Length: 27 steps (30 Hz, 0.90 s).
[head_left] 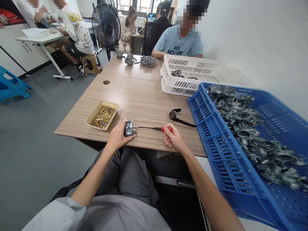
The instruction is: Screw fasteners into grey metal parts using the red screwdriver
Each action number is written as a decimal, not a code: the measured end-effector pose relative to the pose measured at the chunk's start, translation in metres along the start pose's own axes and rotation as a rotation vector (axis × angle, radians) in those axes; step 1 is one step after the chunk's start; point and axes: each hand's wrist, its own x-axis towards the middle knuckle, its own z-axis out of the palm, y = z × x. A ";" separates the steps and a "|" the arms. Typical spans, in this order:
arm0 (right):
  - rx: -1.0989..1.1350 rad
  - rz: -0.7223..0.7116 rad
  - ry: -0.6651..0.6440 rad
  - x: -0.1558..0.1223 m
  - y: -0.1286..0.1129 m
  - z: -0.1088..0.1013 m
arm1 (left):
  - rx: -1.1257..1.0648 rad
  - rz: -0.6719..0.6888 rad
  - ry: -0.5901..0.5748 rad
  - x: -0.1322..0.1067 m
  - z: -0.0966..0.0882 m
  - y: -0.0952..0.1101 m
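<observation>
My left hand (pixel 119 135) grips a small grey metal carburetor body (pixel 129 128) at the front edge of the table. In my right hand (pixel 173 138) is a screwdriver (pixel 157 128) with a red and black handle. Its thin shaft points left, and the tip meets the right side of the carburetor body, where a bit of brass colour shows. Behind my left hand stands a cream plastic tray (pixel 88 120) full of small brass pieces (pixel 104 117). The far side of the carburetor body is hidden by my fingers.
A black wristwatch (pixel 172 115) lies right of the screwdriver. A blue crate (pixel 211 134) heaped with grey carburetor bodies (pixel 243 115) stands at the right, a white crate (pixel 176 88) behind it. Farther back are a bag of metal parts (pixel 148 61) and a seated person in light blue (pixel 179 45).
</observation>
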 end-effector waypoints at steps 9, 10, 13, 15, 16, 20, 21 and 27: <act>0.040 -0.001 -0.020 -0.001 -0.001 -0.001 | 0.002 -0.003 0.011 0.000 0.000 0.001; 0.033 -0.001 -0.016 -0.001 0.000 -0.002 | -0.001 -0.001 0.009 0.000 0.000 0.001; -0.033 0.004 0.010 0.000 0.002 -0.002 | -0.004 -0.005 0.006 0.000 0.001 0.000; -0.061 0.008 0.020 0.000 0.002 -0.001 | 0.000 -0.009 0.006 0.000 0.001 -0.001; -0.059 0.006 0.019 0.000 0.002 -0.001 | 0.001 -0.011 0.004 0.000 0.001 -0.001; -0.001 -0.012 -0.011 -0.001 0.000 0.000 | 0.002 -0.014 -0.001 0.000 0.001 0.000; -0.003 -0.015 -0.009 -0.002 -0.001 0.000 | 0.002 -0.012 0.001 0.000 0.001 0.000; -0.101 -0.013 0.054 -0.002 0.000 0.003 | 0.000 -0.017 0.000 0.000 0.001 0.000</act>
